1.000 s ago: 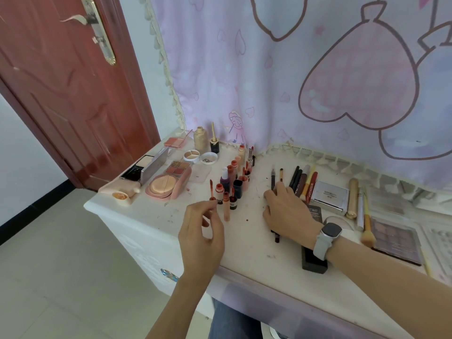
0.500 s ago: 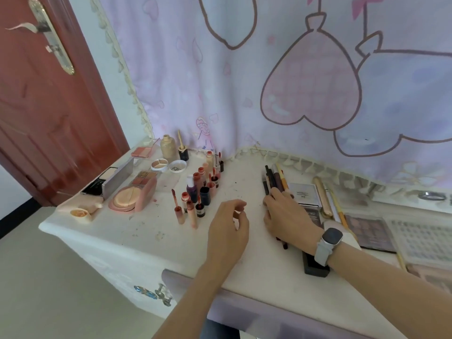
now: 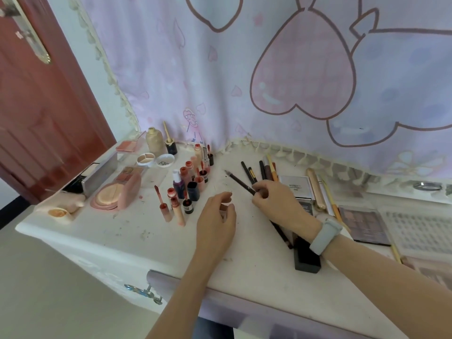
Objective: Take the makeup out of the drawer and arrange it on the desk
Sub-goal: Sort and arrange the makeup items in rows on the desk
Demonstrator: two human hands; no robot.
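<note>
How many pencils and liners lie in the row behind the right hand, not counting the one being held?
About 5: two dark pencils at the left, then a black, brown and orange one packed together. The right hand may hide more.

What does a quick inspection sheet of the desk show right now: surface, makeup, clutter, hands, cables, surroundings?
Surface: white desk, smudged and speckled.
Job's things: upright lip tints cluster left of centre; pencils lie in a row; dark pencil lifted at an angle; powder compact open.
Clutter: black box near the front edge.
Hands: right hand pinches the dark pencil; left hand loosely curled around something small, unclear.
Cables: nothing seen.
Surroundings: heart-print curtain behind, red door at left.
</note>
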